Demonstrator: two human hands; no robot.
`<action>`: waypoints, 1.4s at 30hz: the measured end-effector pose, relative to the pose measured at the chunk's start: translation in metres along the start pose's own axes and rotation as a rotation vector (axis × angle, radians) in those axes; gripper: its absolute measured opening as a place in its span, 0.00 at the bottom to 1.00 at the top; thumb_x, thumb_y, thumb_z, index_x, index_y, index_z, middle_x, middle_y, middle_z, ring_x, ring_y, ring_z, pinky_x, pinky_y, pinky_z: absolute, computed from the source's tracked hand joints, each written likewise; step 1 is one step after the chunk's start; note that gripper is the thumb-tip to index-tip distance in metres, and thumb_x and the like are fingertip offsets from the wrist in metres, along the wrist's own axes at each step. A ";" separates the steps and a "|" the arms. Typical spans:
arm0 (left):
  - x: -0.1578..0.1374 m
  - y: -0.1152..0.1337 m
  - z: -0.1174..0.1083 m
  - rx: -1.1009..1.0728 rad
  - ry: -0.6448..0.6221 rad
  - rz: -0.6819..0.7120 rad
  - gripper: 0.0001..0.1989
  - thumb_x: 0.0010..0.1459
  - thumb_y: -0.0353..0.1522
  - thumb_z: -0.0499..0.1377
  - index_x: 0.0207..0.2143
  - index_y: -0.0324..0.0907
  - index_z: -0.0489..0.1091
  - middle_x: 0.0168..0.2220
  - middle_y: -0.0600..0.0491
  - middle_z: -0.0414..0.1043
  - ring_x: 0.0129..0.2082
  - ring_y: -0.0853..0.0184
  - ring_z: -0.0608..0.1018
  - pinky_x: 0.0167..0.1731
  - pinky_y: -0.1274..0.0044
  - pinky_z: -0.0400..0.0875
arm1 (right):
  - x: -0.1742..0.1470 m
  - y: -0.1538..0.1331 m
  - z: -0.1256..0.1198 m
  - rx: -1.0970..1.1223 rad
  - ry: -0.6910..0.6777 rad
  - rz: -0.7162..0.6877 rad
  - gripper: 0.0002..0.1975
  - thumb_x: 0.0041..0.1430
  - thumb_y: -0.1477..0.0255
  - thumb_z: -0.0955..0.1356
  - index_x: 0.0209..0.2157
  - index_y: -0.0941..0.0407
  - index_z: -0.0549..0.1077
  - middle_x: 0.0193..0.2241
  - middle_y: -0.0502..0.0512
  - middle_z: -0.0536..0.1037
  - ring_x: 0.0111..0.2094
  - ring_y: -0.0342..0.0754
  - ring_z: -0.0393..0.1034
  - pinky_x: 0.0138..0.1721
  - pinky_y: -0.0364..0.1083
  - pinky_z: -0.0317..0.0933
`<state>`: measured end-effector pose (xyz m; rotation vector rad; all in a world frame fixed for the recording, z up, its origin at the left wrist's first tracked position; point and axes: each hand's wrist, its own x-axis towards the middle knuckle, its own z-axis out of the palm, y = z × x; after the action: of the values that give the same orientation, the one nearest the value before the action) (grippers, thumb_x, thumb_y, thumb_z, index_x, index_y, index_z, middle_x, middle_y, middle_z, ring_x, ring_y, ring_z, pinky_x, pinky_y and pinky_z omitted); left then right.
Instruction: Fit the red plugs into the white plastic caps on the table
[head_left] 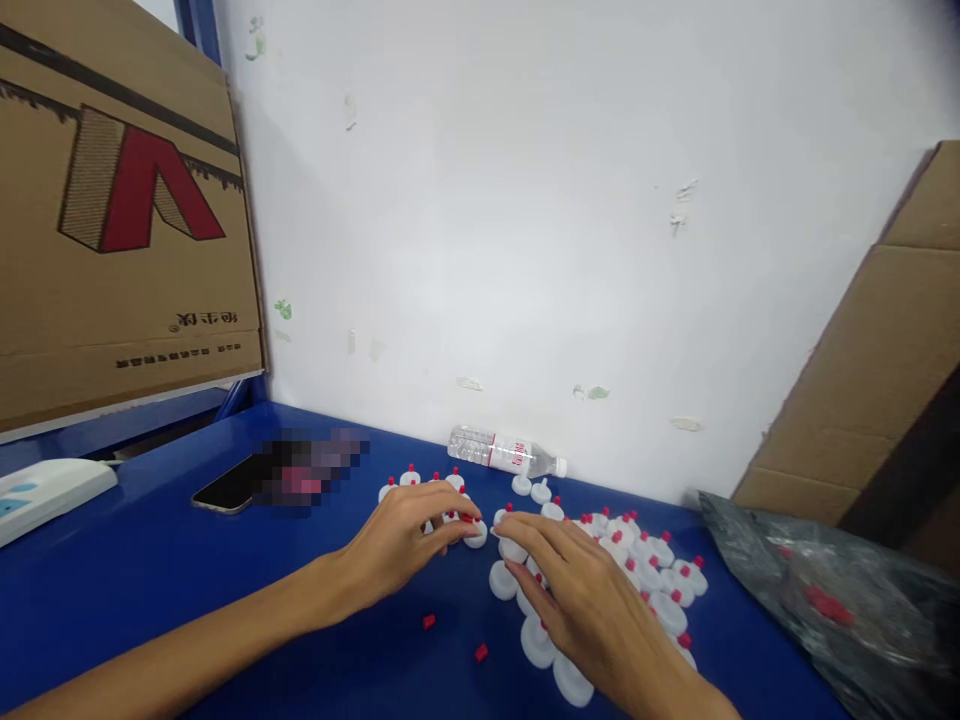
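My left hand [405,528] is closed in a pinch, with a small red cap [468,518] at the thumb and index fingertips. Facing it, my right hand [581,575] grips a white round lid with a narrow spout [512,549] between thumb and fingers. The spout of that lid points left, toward the red cap, and the two are a little apart. Many similar white lids with red tips [669,612] lie around and beyond my right hand, partly hidden by it. A smaller group [409,478] sits behind my left hand. Loose red caps [481,653] lie on the blue table [360,670] before me.
A clear plastic bottle [506,452] lies on its side by the wall, near two white lids without red tips [541,491]. At left are a phone [229,490] and a white power strip [52,495]. A dark plastic bag [817,600] and cardboard [862,350] border the right side.
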<state>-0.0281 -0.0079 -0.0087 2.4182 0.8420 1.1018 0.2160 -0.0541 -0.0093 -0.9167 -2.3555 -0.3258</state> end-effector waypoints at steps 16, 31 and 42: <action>-0.018 0.001 0.008 0.103 -0.075 0.036 0.22 0.71 0.45 0.50 0.42 0.39 0.77 0.31 0.51 0.78 0.26 0.70 0.76 0.29 0.80 0.68 | -0.001 -0.018 0.008 -0.037 0.107 -0.138 0.25 0.60 0.87 0.58 0.54 0.54 0.69 0.55 0.58 0.77 0.56 0.52 0.72 0.53 0.53 0.72; -0.016 0.022 0.005 -0.379 -0.256 -0.214 0.25 0.70 0.48 0.50 0.29 0.37 0.69 0.22 0.57 0.67 0.16 0.76 0.69 0.19 0.85 0.64 | 0.005 -0.035 0.003 -0.016 0.292 -0.169 0.14 0.64 0.85 0.59 0.37 0.53 0.71 0.48 0.60 0.81 0.52 0.50 0.75 0.50 0.48 0.73; -0.041 0.034 -0.003 0.268 -0.358 0.315 0.09 0.61 0.39 0.59 0.33 0.43 0.66 0.24 0.55 0.70 0.19 0.67 0.69 0.20 0.74 0.58 | 0.004 0.004 -0.013 -0.079 0.331 0.237 0.09 0.69 0.73 0.62 0.48 0.50 0.70 0.45 0.57 0.76 0.44 0.50 0.75 0.42 0.48 0.71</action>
<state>-0.0387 -0.0603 -0.0116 2.9282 0.5299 0.6455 0.2223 -0.0541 0.0038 -1.0768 -1.9233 -0.4393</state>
